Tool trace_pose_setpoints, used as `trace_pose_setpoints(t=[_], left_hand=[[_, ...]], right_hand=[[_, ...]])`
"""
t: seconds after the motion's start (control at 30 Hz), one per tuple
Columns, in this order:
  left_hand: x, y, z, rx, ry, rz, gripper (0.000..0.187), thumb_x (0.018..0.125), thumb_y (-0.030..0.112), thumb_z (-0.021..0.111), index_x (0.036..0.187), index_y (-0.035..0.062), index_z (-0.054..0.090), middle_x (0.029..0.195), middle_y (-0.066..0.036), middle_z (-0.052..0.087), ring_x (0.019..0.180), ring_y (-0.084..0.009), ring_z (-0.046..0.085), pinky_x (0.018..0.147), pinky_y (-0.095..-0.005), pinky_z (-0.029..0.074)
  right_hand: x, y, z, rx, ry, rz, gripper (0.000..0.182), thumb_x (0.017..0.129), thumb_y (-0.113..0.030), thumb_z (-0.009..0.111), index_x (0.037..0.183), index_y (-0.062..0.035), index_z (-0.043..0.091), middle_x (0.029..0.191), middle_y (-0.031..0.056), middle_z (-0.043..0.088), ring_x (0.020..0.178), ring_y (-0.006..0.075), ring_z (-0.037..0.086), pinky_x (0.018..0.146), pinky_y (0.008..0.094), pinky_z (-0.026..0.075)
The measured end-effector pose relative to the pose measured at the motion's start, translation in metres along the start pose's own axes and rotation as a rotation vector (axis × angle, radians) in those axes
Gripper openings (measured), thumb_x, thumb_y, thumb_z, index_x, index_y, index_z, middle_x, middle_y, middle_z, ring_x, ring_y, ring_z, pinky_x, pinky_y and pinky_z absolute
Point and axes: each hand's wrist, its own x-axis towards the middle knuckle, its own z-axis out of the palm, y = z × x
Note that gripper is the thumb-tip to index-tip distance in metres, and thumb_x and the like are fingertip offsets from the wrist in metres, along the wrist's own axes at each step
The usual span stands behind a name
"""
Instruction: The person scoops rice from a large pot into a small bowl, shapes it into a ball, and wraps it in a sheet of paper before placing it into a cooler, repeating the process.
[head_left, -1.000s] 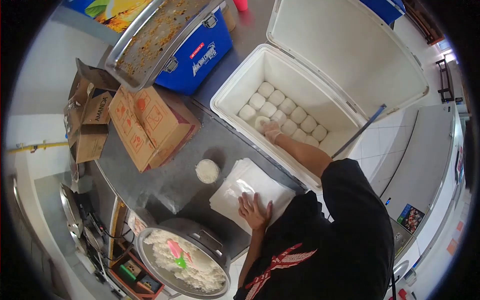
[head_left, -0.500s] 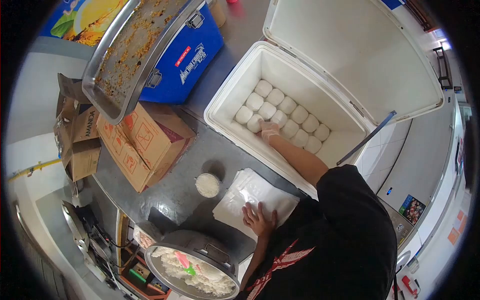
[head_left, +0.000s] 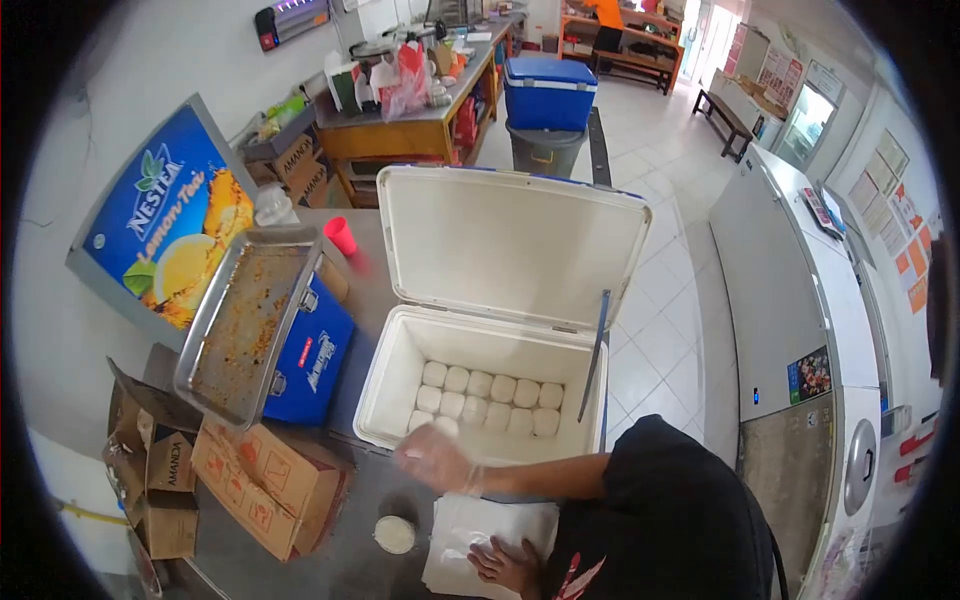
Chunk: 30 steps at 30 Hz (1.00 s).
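Under my left hand (head_left: 505, 567), which lies flat with fingers spread, is a stack of thin white wrapping sheets (head_left: 455, 525) on the dark counter. My right hand (head_left: 437, 458), in a clear glove, is over the front edge of a white cooler box (head_left: 372, 408). Motion smears its fingers, so I cannot tell whether they hold anything. Inside the cooler, rounded white packs (head_left: 479, 385) sit in close rows; the hand hides part of the front. A small round cup of white rice (head_left: 394, 535) stands left of the sheets.
The cooler's lid (head_left: 510, 240) stands up, with a strut (head_left: 596, 355) at its right. Leftward are a blue cooler (head_left: 325, 355), a crumb-covered metal tray (head_left: 250, 330) on it, and cardboard boxes (head_left: 265, 490). A red cup (head_left: 340, 236) stands behind; a white chest freezer (head_left: 790, 300) is at right.
My right hand has come up out of the cooler to its front edge. My left hand stays on the sheets. The view has tilted up, and the rice pot has left it.
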Motion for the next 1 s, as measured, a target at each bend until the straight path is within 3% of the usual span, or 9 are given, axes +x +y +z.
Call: trace_pose_setpoints(t=[0.1, 0.23, 0.4, 0.63, 0.73, 0.8, 0.9, 0.97, 1.0], left_hand=[[-0.062, -0.023, 0.088, -0.23, -0.151, -0.119, 0.076, 0.084, 0.056, 0.068, 0.146, 0.0168, 0.047, 0.156, -0.027, 0.036, 0.143, -0.0505, 0.033, 0.106, -0.0672, 0.031], [-0.07, -0.024, 0.093, -0.291, -0.115, -0.146, 0.073, 0.087, 0.058, 0.064, 0.143, 0.0139, 0.049, 0.156, -0.026, 0.037, 0.143, -0.0501, 0.032, 0.107, -0.0658, 0.03], [-0.07, -0.023, 0.088, -0.341, -0.091, -0.175, 0.07, 0.088, 0.059, 0.061, 0.139, 0.0116, 0.054, 0.154, -0.027, 0.039, 0.143, -0.0493, 0.031, 0.109, -0.0637, 0.029], [-0.075, -0.039, 0.102, -0.681, 0.095, -0.202, 0.065, 0.091, 0.052, 0.059, 0.125, -0.0034, 0.06, 0.146, -0.022, 0.047, 0.139, -0.0436, 0.038, 0.111, -0.0593, 0.029], [-0.087, -0.07, 0.138, -1.504, 0.215, -0.662, 0.058, 0.095, 0.049, 0.055, 0.126, 0.0008, 0.06, 0.134, -0.017, 0.053, 0.132, -0.0357, 0.046, 0.11, -0.0543, 0.033], [-0.04, -0.046, 0.045, -2.211, 0.512, -1.395, 0.05, 0.1, 0.046, 0.05, 0.131, 0.007, 0.056, 0.125, -0.013, 0.054, 0.123, -0.0288, 0.052, 0.106, -0.0475, 0.04], [-0.052, -0.051, 0.057, -3.106, 0.312, -0.857, 0.049, 0.102, 0.043, 0.049, 0.141, 0.0128, 0.048, 0.132, -0.014, 0.053, 0.121, -0.0285, 0.055, 0.104, -0.042, 0.049], [-0.064, -0.045, 0.037, -2.5, 0.136, -0.98, 0.056, 0.102, 0.043, 0.05, 0.147, 0.0101, 0.044, 0.146, -0.018, 0.049, 0.132, -0.0344, 0.052, 0.108, -0.049, 0.047], [-0.065, -0.044, 0.029, -2.501, 0.143, -1.247, 0.059, 0.102, 0.049, 0.046, 0.146, 0.01, 0.045, 0.145, -0.017, 0.052, 0.13, -0.0361, 0.054, 0.106, -0.0521, 0.048]], right_hand=[[-0.03, -0.057, 0.059, -0.098, -0.437, -0.303, 0.036, 0.097, -0.041, 0.064, 0.123, -0.0172, 0.066, 0.134, 0.0133, 0.056, 0.119, 0.0299, 0.055, 0.097, 0.0511, 0.047], [-0.081, -0.076, 0.117, -0.426, -0.796, -0.396, 0.041, 0.095, -0.048, 0.062, 0.134, -0.0331, 0.062, 0.149, 0.0103, 0.045, 0.131, 0.0368, 0.045, 0.1, 0.0587, 0.043], [-0.106, -0.026, 0.191, -0.587, -0.881, -0.31, 0.053, 0.089, -0.048, 0.067, 0.14, -0.0373, 0.055, 0.149, 0.0087, 0.043, 0.128, 0.0413, 0.045, 0.095, 0.0581, 0.049], [-0.085, -0.061, 0.115, -0.466, -0.953, -0.404, 0.062, 0.084, -0.039, 0.072, 0.143, -0.0348, 0.053, 0.133, 0.0097, 0.051, 0.127, 0.0374, 0.046, 0.088, 0.052, 0.052], [-0.106, -0.068, 0.077, -0.185, -0.967, -0.452, 0.064, 0.084, -0.032, 0.071, 0.145, -0.0329, 0.053, 0.134, 0.0102, 0.053, 0.125, 0.0345, 0.049, 0.094, 0.0518, 0.048], [-0.126, -0.07, 0.039, -0.063, -0.851, -0.556, 0.058, 0.086, -0.032, 0.067, 0.142, -0.0269, 0.055, 0.132, 0.0114, 0.057, 0.122, 0.0319, 0.055, 0.102, 0.0505, 0.043], [-0.207, -0.036, 0.043, 0.294, -0.611, -0.389, 0.038, 0.089, -0.033, 0.062, 0.122, -0.0155, 0.069, 0.124, 0.0144, 0.062, 0.118, 0.0341, 0.057, 0.104, 0.0495, 0.043], [-0.149, -0.099, -0.043, 0.319, -0.984, -0.665, 0.041, 0.083, -0.029, 0.069, 0.119, -0.0088, 0.067, 0.128, 0.0176, 0.06, 0.116, 0.0384, 0.056, 0.102, 0.0518, 0.041], [-0.157, -0.1, -0.057, 0.123, -0.853, -0.492, 0.05, 0.083, -0.035, 0.073, 0.126, -0.0106, 0.064, 0.132, 0.0179, 0.058, 0.122, 0.0392, 0.053, 0.106, 0.0523, 0.039]])
